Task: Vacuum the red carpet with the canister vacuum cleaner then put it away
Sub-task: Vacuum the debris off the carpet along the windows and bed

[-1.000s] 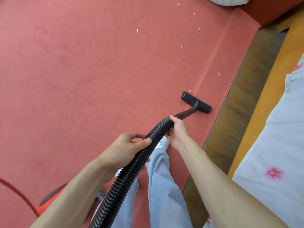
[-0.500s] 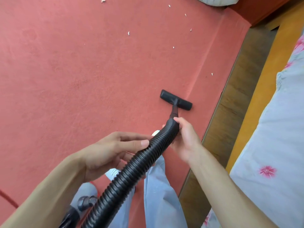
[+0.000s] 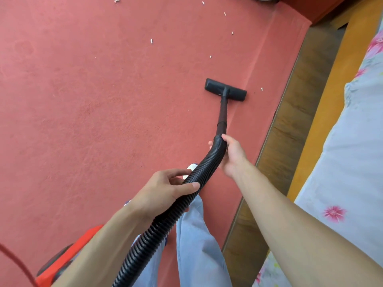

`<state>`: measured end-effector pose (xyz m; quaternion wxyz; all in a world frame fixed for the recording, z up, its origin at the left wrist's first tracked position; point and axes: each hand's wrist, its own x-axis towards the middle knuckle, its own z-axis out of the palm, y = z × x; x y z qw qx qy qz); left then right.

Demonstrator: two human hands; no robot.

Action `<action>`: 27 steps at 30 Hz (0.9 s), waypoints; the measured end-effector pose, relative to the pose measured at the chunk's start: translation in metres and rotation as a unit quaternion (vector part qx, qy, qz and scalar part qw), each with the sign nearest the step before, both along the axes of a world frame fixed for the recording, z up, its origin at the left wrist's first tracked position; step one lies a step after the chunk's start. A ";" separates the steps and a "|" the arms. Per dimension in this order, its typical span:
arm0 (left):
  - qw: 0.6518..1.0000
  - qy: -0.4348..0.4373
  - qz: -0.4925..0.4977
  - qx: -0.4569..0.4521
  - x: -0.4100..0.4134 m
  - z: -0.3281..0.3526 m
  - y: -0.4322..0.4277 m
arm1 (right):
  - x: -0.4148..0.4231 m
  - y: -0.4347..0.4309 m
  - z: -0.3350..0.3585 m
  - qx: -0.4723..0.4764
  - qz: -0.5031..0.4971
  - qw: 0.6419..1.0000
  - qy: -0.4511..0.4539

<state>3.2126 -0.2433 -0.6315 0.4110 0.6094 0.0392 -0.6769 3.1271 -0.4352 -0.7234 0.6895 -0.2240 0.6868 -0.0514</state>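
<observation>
1. So, the black hose (image 3: 207,164) runs through both my hands, floor head (image 3: 226,90) flat on the red carpet (image 3: 103,100) ahead.
2. My right hand (image 3: 233,156) grips its top end, left hand (image 3: 165,191) wraps it lower down.

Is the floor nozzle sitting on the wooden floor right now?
No, the floor nozzle rests on the red carpet, short of the wooden floor.

The person wears light blue trousers (image 3: 199,245), loose and a little creased on the legs. Beyond them shows a white toe (image 3: 191,167), of a shoe or a sock, I cannot tell which. The left forearm (image 3: 99,245) and the right forearm (image 3: 300,220) are uncovered. The left grip (image 3: 165,191) and the right grip (image 3: 234,156) are bare hands.
</observation>
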 end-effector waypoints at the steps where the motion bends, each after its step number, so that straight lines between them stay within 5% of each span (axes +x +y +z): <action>1: 1.000 0.001 0.001 -0.002 -0.002 0.004 -0.004 | 0.000 -0.005 0.006 -0.006 -0.020 1.000 -0.006; 6: 0.993 0.047 -0.072 -0.079 0.014 0.030 -0.025 | -0.019 -0.012 0.057 -0.024 -0.175 0.982 -0.068; 15: 0.975 0.011 -0.211 -0.067 -0.002 0.032 -0.081 | -0.078 -0.032 0.059 0.016 -0.168 0.983 -0.075; 27: 0.986 -0.120 -0.114 -0.027 -0.047 -0.031 -0.168 | -0.058 -0.138 -0.025 0.000 -0.129 0.991 -0.043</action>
